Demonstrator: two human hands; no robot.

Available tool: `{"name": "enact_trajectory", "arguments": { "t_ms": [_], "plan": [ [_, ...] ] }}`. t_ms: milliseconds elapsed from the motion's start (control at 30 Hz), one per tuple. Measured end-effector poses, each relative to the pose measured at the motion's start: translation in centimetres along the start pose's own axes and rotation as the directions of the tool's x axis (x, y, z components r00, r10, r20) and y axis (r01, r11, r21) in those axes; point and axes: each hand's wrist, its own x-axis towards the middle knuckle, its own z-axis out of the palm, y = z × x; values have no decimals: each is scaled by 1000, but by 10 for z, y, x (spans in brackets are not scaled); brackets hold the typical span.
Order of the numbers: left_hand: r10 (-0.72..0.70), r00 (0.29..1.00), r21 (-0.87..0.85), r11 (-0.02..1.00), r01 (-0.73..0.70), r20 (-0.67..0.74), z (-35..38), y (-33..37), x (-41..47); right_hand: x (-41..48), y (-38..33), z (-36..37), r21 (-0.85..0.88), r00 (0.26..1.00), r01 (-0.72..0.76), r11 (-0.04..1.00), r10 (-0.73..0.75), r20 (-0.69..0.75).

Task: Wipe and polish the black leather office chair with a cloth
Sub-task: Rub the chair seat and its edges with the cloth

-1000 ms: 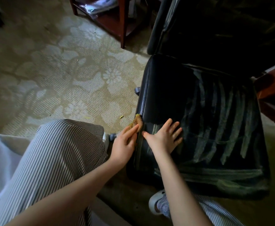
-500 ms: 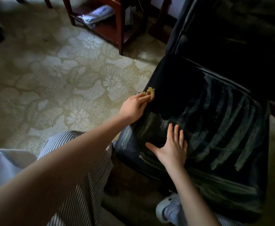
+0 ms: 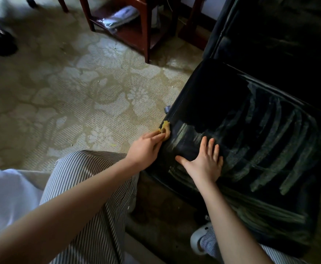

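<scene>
The black leather office chair fills the right side; its seat shows pale wipe streaks and its backrest rises dark behind. My left hand pinches a small yellow-brown cloth against the seat's left side edge. My right hand lies flat on the front left part of the seat, fingers spread and straight.
A floral patterned carpet covers the floor to the left. A dark red wooden table with papers on its lower shelf stands at the back. My striped trouser leg and a white shoe sit near the chair's front.
My left hand with the cloth has slid back along the seat's left edge toward me. My right hand stays flat on the seat at about the same spot.
</scene>
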Motion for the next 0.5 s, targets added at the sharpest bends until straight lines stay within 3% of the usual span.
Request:
{"name": "enact_trajectory", "arguments": {
  "t_ms": [167,267,367,500],
  "plan": [
    [-37,998,-33,999,38,50,-6,-2,-34,-3,0,-3,7,999,16,1000,-16,42],
    [-45,996,-56,998,41,-73,-14,4,-19,-3,5,-8,26,995,71,997,-73,63],
    [34,981,-8,999,-37,-191,-27,17,20,-5,19,-16,-38,980,165,986,-159,117],
    [204,973,14,979,-204,-106,-32,30,85,-6,46,-22,-171,966,230,958,-204,158]
  ]
}}
